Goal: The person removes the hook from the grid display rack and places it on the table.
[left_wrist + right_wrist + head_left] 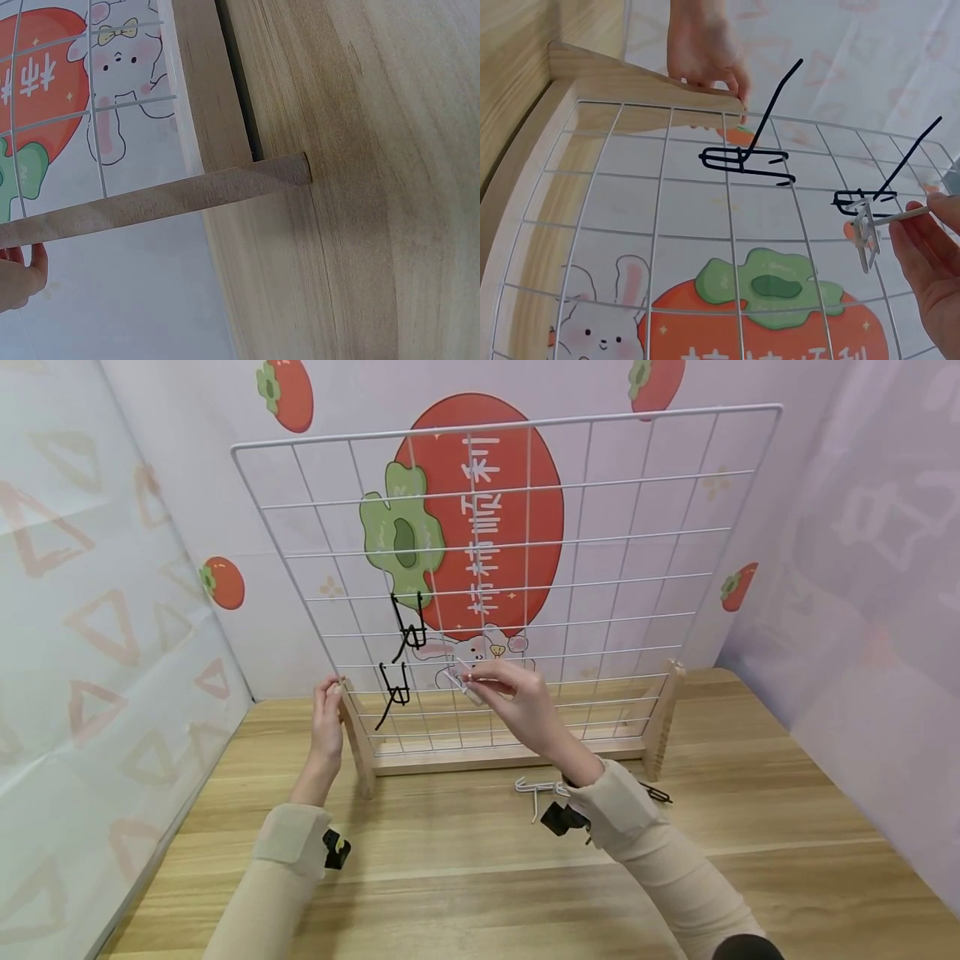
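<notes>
A white wire grid panel [510, 425] stands upright in a wooden stand [480, 764]. My left hand [326, 731] holds the upper end of the stand's left post [358, 743]; in the left wrist view its fingers [39, 262] meet the post's edge. Between thumb and fingers my right hand [523, 702] pinches a white wire hook [866, 238] by its prong, in front of the grid. Two black hooks hang on the grid's left part, an upper one [412, 633] and a lower one [397, 695]. The right wrist view shows the white hook's frame close to one black hook.
On the wooden table [450, 877], a white hook [536, 787] and a black hook [657, 794] lie before the stand, partly covered by my right forearm. A printed backdrop [615, 652] stands behind the grid, with patterned sheets on both sides.
</notes>
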`<state>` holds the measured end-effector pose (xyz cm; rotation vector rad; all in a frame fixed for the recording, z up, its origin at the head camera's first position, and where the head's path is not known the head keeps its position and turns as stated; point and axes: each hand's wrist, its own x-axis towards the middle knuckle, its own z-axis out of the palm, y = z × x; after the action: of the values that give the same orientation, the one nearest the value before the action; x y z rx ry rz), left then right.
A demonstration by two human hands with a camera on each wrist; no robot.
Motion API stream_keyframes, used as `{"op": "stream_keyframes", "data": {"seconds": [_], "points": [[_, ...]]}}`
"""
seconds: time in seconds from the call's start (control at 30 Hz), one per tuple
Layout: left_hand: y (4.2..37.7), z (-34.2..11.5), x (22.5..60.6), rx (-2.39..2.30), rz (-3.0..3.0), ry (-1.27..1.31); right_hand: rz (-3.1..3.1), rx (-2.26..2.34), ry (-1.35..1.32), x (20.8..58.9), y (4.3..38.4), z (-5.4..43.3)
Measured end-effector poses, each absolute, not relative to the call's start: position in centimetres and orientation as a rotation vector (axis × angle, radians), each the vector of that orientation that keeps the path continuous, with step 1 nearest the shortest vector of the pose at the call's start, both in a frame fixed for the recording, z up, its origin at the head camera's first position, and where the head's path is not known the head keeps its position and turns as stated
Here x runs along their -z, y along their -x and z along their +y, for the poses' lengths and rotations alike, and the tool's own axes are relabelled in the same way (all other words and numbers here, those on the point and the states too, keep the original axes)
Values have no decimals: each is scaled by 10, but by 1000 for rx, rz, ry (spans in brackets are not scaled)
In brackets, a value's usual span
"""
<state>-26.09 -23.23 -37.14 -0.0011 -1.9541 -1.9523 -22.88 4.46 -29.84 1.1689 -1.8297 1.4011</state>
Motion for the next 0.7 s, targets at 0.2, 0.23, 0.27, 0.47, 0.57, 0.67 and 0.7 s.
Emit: {"op": "stream_keyframes", "data": {"seconds": [0.2,0.23,0.27,0.47,0.57,0.67,0.7], "points": [[256,-229,364,1968,-1968,-9,-1859,-1404,-1165,306,228,46],[256,-229,365,1969,-1967,-11,-1865,-1405,-1166,308,227,46],[256,-229,365,1965,-1969,-13,-1871,-1402,-1166,309,227,47],[261,-232,371,1952,-1949,-1,-1905,-1382,-1151,316,226,50],[261,-232,371,1951,-1950,1,-1934,-1380,-1129,320,224,50],[260,-232,370,1960,-1955,-9,-1954,-1386,-1123,321,220,50],[260,-232,369,1965,-1956,-12,-1959,-1379,-1125,320,218,50]]}}
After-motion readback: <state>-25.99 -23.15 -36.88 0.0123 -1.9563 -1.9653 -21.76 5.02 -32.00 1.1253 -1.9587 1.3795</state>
